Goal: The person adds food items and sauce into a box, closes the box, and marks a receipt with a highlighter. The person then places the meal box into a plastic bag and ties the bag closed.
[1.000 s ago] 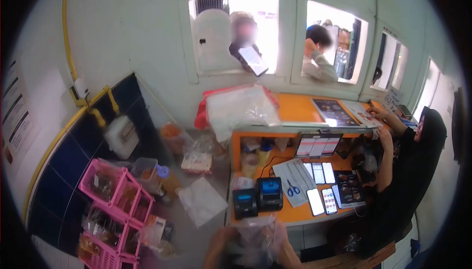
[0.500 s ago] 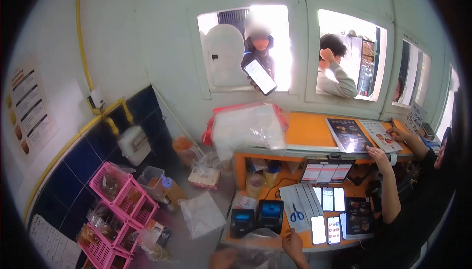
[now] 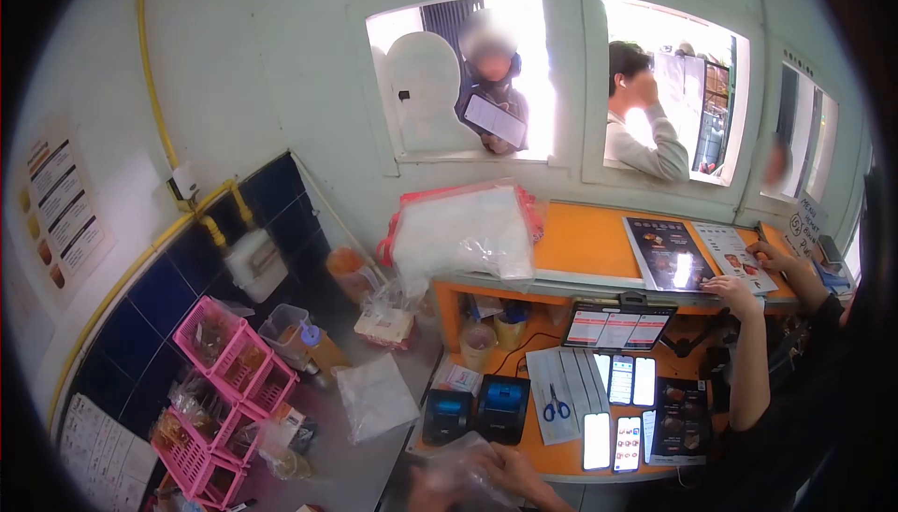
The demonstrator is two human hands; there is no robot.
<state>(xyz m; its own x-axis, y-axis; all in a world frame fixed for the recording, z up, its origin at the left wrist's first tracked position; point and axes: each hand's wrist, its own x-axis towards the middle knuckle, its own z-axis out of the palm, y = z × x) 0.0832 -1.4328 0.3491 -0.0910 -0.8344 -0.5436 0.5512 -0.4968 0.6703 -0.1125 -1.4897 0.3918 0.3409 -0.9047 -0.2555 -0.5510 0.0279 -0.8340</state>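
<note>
at far left, a printed poster (image 3: 61,217) is seen on the pale wall. pink baskets (image 3: 208,330), joined in tiers and filled with bagged items, are set on the grey table (image 3: 351,479); a clear tub (image 3: 282,327) is placed just beside them, and next to it a bottle (image 3: 325,351) with a blue-violet cap. farther right, a white sheet (image 3: 377,398) is laid flat near the table's edge. at bottom centre, the left hand (image 3: 440,486) is noted at the left side of a clear plastic bag (image 3: 464,459); it is blurred, and whether it is closed cannot be told. the bag, crumpled and see-through, is held up between the two hands, just in front of the printers. by the right hand (image 3: 510,473) the bag's right side is gripped, fingers curled. two black printers (image 3: 503,407) are stood side by side on the orange table (image 3: 554,462). scissors (image 3: 556,407) are rested on a striped paper, to the right of which lit phones (image 3: 596,442) are grouped, below a propped tablet (image 3: 619,325). at right, a menu sheet (image 3: 732,256) on the upper ledge is touched by a co-worker's hand (image 3: 769,256).
</note>
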